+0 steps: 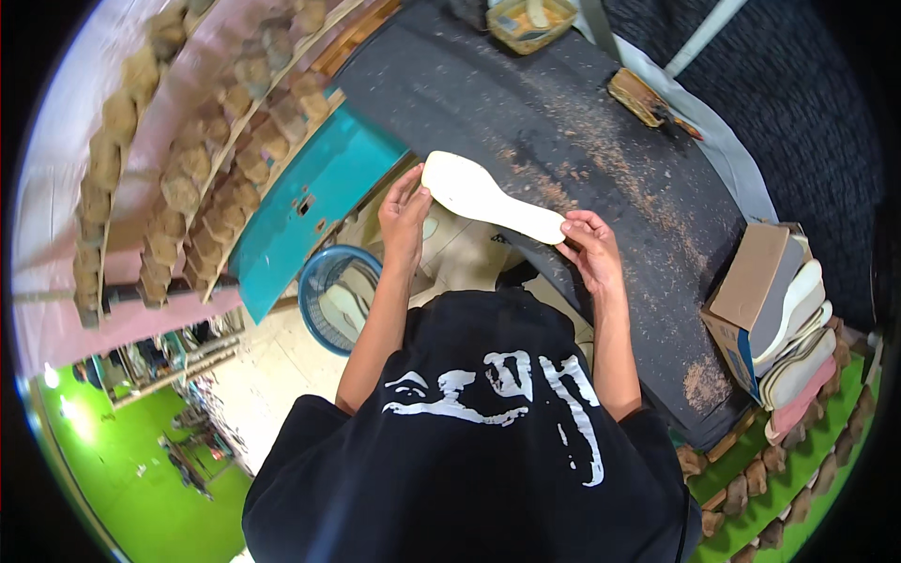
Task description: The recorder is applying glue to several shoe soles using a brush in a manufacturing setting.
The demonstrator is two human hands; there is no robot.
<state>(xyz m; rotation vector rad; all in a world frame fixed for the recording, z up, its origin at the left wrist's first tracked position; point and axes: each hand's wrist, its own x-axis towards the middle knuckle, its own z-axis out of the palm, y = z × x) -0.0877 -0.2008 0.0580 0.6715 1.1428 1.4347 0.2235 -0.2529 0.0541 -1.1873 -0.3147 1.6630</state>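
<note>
A white shoe insole (477, 199) is stretched between my two hands, over the near edge of the dark worktable (601, 141). My left hand (403, 223) grips its broad end, thumb and fingers pinching the edge. At the narrow end, my right hand (593, 251) pinches the insole between thumb and fingers. The insole slopes down from upper left to lower right, its pale face toward me.
Brownish shavings lie scattered across the table. A yellowish tub (531, 28) and a brown block-shaped object (638, 98) are at the far side. A cardboard box (751, 272) of insoles is at the right. A blue basket (308, 314) stands below left. Shelves of shoe lasts (183, 178) line the left.
</note>
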